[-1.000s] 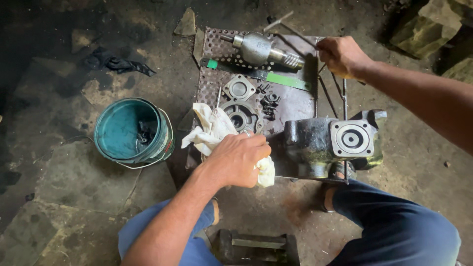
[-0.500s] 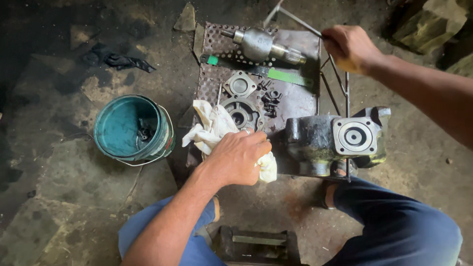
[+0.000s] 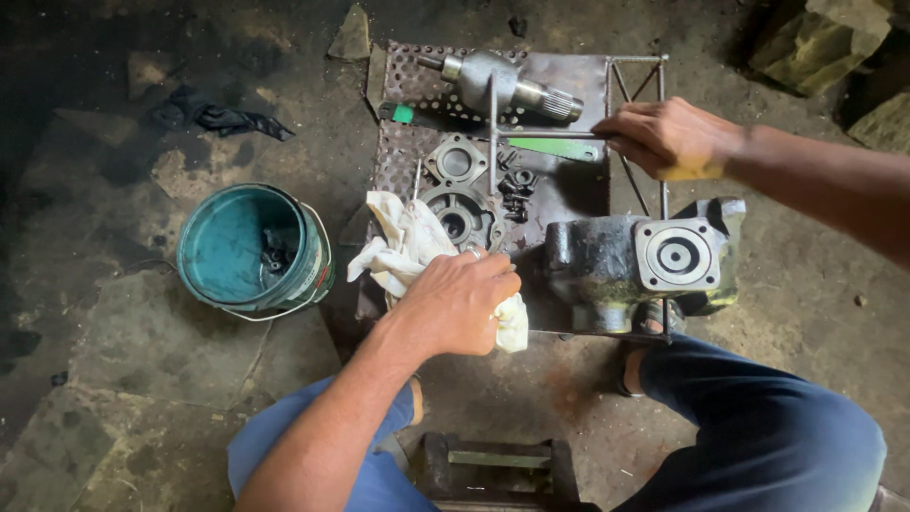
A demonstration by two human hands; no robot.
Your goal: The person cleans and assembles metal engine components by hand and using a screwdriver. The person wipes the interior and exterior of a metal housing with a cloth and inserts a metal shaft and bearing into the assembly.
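My left hand (image 3: 460, 301) presses down on a white rag (image 3: 403, 248) at the near edge of a perforated metal tray (image 3: 409, 90) on the floor. My right hand (image 3: 668, 138) grips a thin metal rod (image 3: 540, 134) that forms a T with an upright bar above the tray. A dark cast housing (image 3: 590, 265) with a square machined face (image 3: 677, 255) sits at the tray's near right, just right of my left hand. Two round flanges (image 3: 456, 163), several black bolts (image 3: 517, 185) and a splined shaft (image 3: 512, 85) lie on the tray.
A teal bucket (image 3: 248, 248) with dark parts inside stands left of the tray. A black rag (image 3: 223, 118) lies on the dirt floor at far left. Rocks (image 3: 815, 43) sit at the top right. A dark metal block (image 3: 493, 467) rests between my knees.
My right hand has come down and left over the tray, bringing the thin T-shaped rod with it. My left hand stays on the rag.
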